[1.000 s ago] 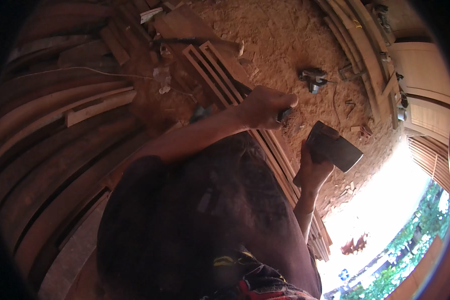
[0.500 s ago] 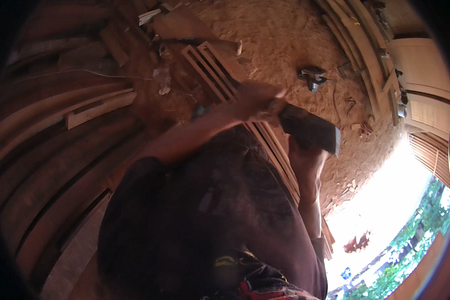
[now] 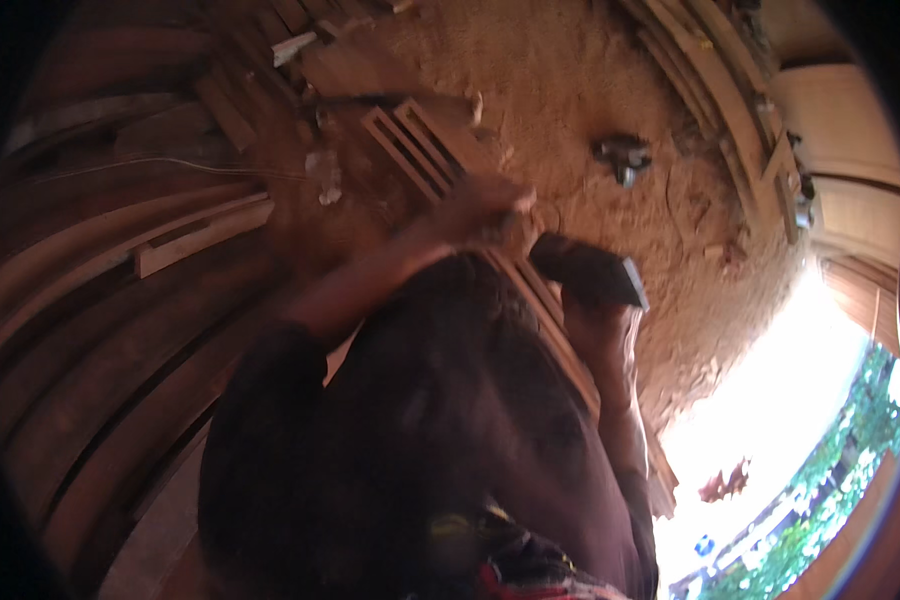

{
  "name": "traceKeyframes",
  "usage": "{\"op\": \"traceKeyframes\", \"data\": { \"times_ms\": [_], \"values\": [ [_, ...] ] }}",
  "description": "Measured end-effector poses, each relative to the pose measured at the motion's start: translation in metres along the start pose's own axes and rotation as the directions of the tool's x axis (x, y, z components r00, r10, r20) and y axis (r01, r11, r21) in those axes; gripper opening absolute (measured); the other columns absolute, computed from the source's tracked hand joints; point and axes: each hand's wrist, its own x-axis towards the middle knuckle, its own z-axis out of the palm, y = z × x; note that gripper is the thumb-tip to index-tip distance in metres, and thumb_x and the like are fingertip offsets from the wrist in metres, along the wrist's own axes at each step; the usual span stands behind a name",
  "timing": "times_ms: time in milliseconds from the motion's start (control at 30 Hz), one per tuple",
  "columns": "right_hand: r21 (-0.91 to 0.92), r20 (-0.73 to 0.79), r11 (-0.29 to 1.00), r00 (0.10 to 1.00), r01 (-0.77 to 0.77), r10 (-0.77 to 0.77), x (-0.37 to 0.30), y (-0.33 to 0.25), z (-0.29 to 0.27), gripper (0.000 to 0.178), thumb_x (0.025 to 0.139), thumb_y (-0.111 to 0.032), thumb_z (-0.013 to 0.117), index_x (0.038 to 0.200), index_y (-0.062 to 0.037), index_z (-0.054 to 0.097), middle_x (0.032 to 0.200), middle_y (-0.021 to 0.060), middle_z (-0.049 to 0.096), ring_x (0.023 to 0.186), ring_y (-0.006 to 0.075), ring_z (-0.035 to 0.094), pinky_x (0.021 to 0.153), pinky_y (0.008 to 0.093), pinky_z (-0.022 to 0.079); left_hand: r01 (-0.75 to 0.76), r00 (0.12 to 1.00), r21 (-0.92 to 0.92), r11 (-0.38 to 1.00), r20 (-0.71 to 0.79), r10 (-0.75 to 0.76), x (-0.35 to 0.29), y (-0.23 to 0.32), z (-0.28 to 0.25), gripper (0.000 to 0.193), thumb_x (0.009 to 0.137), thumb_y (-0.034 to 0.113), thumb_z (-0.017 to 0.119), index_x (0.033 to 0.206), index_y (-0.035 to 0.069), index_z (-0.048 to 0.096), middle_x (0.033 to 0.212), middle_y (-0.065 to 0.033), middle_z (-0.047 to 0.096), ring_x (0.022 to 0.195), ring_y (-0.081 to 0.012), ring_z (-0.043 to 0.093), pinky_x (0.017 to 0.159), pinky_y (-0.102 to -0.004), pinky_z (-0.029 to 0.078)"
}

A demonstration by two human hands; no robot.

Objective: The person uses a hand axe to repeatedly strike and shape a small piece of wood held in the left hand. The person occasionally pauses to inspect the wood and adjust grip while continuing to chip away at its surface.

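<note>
My right hand [image 3: 598,318] is closed under a dark oblong block [image 3: 582,268] with a paler grey end face, tilted down to the right. Whether the block has a handle is hidden. Up and to the left of it is my left hand [image 3: 485,208], blurred, its fingers curled over the long narrow wooden strips [image 3: 410,150]. What those fingers grip, if anything, I cannot make out. A small gap separates the left hand from the block. The strips run on diagonally beneath both hands, past my dark-clothed leg [image 3: 470,350].
A dark power tool [image 3: 625,158] lies on the sandy brown ground [image 3: 550,80]. Long boards [image 3: 735,100] lie at the far right, and stacked timber [image 3: 120,330] fills the left. Scrap wood [image 3: 355,70] lies beyond the strips. Bright daylight [image 3: 750,400] comes in at the right.
Both hands have shifted a little to the left in the view, and the dark block has moved left with the right hand. The left hand is still blurred.
</note>
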Motion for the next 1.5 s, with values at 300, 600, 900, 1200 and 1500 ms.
{"op": "traceKeyframes", "data": {
  "times_ms": [300,600,900,1200,1500],
  "values": [
    [0.116,-0.226,0.969,0.944,-0.218,0.239,0.010,-0.002,-0.007,0.028,0.082,-0.010,0.083,0.105,0.0031,0.074,0.096,0.0147,0.077,0.089,0.0204,0.074,0.079,0.0364,0.057,0.412,0.877,-0.172,0.895,-0.192,-0.440,0.109,0.029,-0.108,0.036,0.097,0.019,0.073,0.066,0.014,0.056,0.054,0.0057,0.048,0.048,-0.0067,0.045,0.047,-0.0284,0.036],
    [0.257,-0.259,0.849,0.814,-0.462,0.521,-0.019,0.004,0.020,0.027,0.084,-0.014,0.083,0.103,0.0036,0.077,0.095,0.0154,0.080,0.091,0.0187,0.077,0.083,0.0329,0.057,0.505,0.859,-0.090,0.858,-0.041,-0.510,0.109,0.023,-0.103,0.026,0.094,0.026,0.078,0.077,0.010,0.067,0.070,0.0010,0.066,0.065,-0.0118,0.063,0.059,-0.0323,0.049],
    [0.221,-0.284,0.837,0.788,-0.501,0.546,-0.028,-0.004,0.028,0.027,0.084,-0.019,0.082,0.101,0.0018,0.077,0.089,0.0143,0.079,0.081,0.0186,0.075,0.077,0.0346,0.057,0.386,0.922,-0.105,0.917,0.021,-0.386,0.116,0.034,-0.090,0.034,0.094,0.032,0.079,0.070,0.010,0.068,0.060,0.0015,0.063,0.050,-0.0074,0.056,0.047,-0.0274,0.043],
    [0.216,-0.309,0.877,0.822,-0.428,0.478,-0.032,-0.007,0.028,0.026,0.084,-0.018,0.081,0.101,0.0010,0.076,0.092,0.0159,0.078,0.084,0.0239,0.075,0.080,0.0364,0.056,0.349,0.937,0.054,0.936,0.009,-0.350,0.108,0.030,-0.082,0.031,0.096,0.023,0.075,0.070,0.009,0.067,0.060,0.0009,0.060,0.056,-0.0140,0.056,0.054,-0.0351,0.045],
    [0.234,-0.316,0.889,0.834,-0.393,0.452,-0.033,-0.003,0.025,0.027,0.084,-0.018,0.082,0.105,-0.0001,0.076,0.096,0.0144,0.079,0.088,0.0198,0.075,0.082,0.0355,0.057,0.327,0.944,0.088,0.941,0.008,-0.329,0.110,0.033,-0.078,0.023,0.095,0.020,0.075,0.075,0.009,0.072,0.063,-0.0006,0.066,0.057,-0.0137,0.062,0.052,-0.0339,0.048]
  ]
}}
